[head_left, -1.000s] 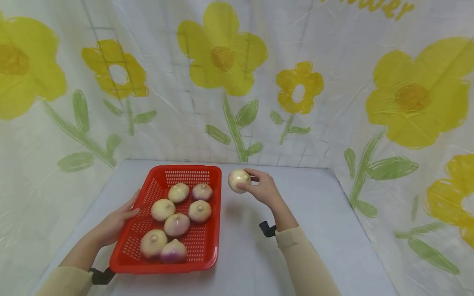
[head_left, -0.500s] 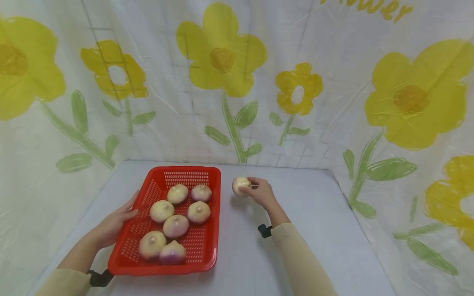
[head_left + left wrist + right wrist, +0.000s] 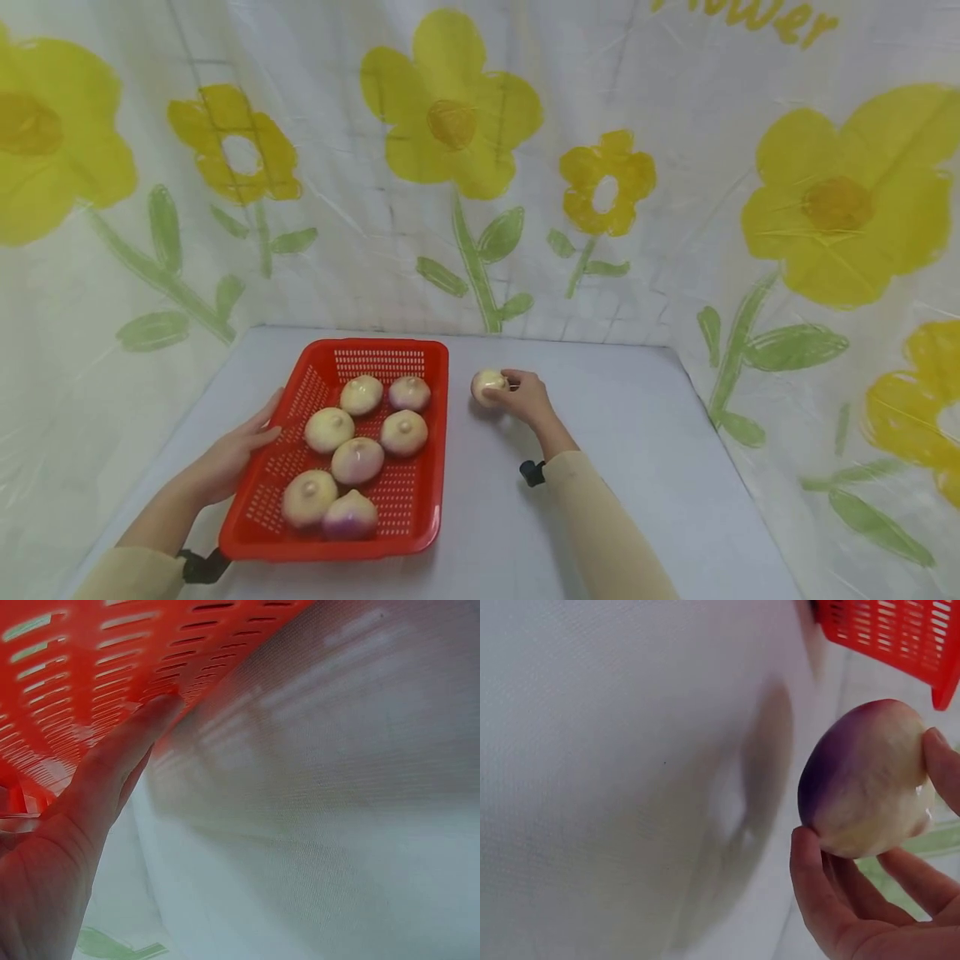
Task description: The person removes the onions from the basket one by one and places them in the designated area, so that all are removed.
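A purple-and-cream turnip (image 3: 489, 388) is pinched by my right hand (image 3: 527, 400), close over the table to the right of the red plastic basket (image 3: 437, 467). In the right wrist view, the thumb and fingertips hold the turnip (image 3: 870, 780) from opposite sides, its purple part facing the tabletop. Several similar turnips (image 3: 357, 461) lie inside the basket. My left hand (image 3: 228, 458) holds the basket's left side, thumb at the rim. The left wrist view has its fingers (image 3: 124, 754) stretched along the slotted outer wall.
The pale table (image 3: 600, 400) has its back edge against a white curtain (image 3: 337, 275) printed with yellow flowers. A dark wrist mount (image 3: 532, 473) sits at the right wrist, another wrist mount (image 3: 204, 567) by the basket's lower left corner.
My right hand has lowered the turnip toward the table and shifted it slightly right and nearer. My left hand and the basket hold the same position.
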Available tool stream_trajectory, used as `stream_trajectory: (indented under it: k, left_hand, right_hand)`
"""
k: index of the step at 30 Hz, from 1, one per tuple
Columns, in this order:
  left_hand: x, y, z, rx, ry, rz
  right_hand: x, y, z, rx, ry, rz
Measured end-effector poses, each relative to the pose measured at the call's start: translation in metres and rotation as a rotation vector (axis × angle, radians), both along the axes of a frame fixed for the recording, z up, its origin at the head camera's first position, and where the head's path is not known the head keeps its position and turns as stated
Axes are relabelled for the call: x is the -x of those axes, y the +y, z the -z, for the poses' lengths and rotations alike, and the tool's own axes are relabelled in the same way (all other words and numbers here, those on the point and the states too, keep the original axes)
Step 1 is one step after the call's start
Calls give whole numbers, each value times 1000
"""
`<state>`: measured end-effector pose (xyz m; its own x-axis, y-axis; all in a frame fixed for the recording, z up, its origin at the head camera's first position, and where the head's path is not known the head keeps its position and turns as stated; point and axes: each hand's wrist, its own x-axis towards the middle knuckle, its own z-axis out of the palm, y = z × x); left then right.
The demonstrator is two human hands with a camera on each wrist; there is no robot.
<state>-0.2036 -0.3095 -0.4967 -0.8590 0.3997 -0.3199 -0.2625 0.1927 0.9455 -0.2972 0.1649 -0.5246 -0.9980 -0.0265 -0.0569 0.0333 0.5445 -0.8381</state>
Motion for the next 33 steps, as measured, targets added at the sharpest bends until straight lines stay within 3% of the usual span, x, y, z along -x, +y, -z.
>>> stream_trajectory:
  k: [12, 22, 33]
  left_hand:
    - [-1, -1, -3, -2, 13, 3]
    - [-1, 0, 0, 7, 10, 4]
    - [1, -2, 1, -3, 10, -4]
  right_hand:
    - [5, -4, 7, 14, 13, -3]
    - [4, -3, 15, 8, -54, 23]
    - [7, -5, 19, 9, -58, -1]
